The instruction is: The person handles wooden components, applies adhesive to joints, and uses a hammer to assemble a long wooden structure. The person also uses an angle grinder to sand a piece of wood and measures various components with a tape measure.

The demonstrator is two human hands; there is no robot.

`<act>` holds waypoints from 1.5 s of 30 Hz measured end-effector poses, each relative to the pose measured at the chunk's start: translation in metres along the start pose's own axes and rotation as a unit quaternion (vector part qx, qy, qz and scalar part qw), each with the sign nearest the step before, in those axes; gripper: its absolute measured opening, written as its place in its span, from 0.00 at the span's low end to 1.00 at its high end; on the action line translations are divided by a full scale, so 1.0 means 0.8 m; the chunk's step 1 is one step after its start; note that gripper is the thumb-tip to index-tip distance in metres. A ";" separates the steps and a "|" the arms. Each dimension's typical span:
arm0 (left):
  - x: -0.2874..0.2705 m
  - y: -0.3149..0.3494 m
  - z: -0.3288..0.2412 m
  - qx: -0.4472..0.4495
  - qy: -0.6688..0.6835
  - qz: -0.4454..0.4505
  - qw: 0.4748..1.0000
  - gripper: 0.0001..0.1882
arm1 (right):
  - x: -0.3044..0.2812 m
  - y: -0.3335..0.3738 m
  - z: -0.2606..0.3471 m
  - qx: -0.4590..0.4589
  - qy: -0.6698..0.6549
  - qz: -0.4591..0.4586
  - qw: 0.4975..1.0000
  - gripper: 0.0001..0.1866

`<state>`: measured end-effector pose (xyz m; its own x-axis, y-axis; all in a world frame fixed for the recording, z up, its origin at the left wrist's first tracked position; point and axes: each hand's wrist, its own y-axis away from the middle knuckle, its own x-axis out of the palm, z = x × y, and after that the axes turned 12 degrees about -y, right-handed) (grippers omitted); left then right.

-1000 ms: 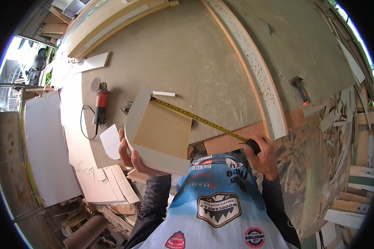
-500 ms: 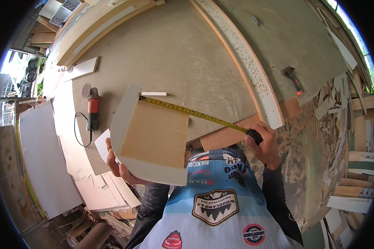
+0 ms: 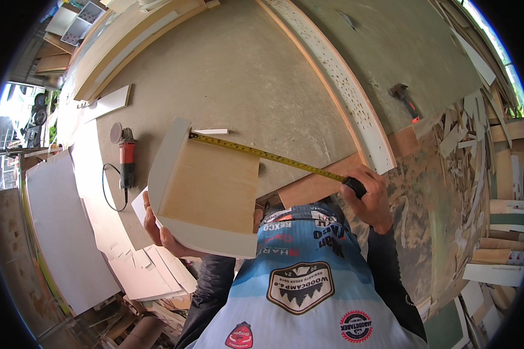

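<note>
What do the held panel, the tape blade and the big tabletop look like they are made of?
Panel: looks like plywood or veneered board, matt tan face, with pale grey-white edge pieces, perhaps laminate.
Tape blade: thin yellow strip, probably painted steel, hooked on the panel's far corner, running to the right hand.
Tabletop: dull grey-beige sheet, scuffed; could be fibreboard or cement board.
The left hand supports the panel's near left edge.

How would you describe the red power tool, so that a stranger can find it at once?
Start at the big grey worktable and go to its left edge, just left of the wooden panel that the left hand holds. The angle grinder lies there flat. It alone has a red body, a round disc at its far end and a looping black cord.
</note>
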<state>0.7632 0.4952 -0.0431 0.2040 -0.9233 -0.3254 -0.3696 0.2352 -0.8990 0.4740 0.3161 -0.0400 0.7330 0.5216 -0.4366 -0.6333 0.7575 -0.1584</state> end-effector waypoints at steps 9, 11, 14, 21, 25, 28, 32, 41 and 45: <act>-0.001 0.011 0.014 -0.018 0.012 0.025 0.999 0.45 | 0.002 -0.001 0.005 0.030 0.007 0.012 0.999 0.18; -0.003 0.029 0.027 -0.039 0.023 0.056 0.997 0.45 | 0.004 -0.001 0.004 0.026 0.007 0.005 1.000 0.18; -0.015 0.074 0.062 -0.121 0.046 0.161 0.978 0.46 | -0.004 -0.007 0.015 0.040 0.009 -0.003 0.999 0.16; 0.024 -0.017 0.026 -0.467 0.602 0.068 0.644 0.55 | -0.052 -0.015 0.002 0.021 -0.044 0.035 0.998 0.13; 0.023 0.020 0.036 -0.503 0.549 0.109 0.659 0.56 | -0.070 -0.029 0.002 0.009 -0.052 0.080 0.995 0.14; 0.024 0.038 0.037 -0.488 0.601 0.111 0.624 0.57 | -0.076 -0.039 0.010 0.014 -0.048 0.120 0.992 0.13; 0.023 0.043 0.032 -0.469 0.598 0.119 0.639 0.57 | -0.067 -0.049 0.023 0.040 -0.049 0.150 0.987 0.13; 0.020 0.034 0.018 -0.476 0.509 0.155 0.700 0.59 | -0.059 -0.066 0.027 0.034 -0.037 0.211 0.976 0.11; 0.021 0.040 0.021 -0.452 0.541 0.136 0.696 0.57 | -0.057 -0.064 0.025 0.039 -0.044 0.214 0.975 0.11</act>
<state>0.7699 0.4919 -0.0819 -0.6062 -0.6853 0.4036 -0.7804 0.6104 -0.1357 0.4783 0.2617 0.0059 0.4257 0.8259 -0.3696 -0.8681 0.4880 0.0904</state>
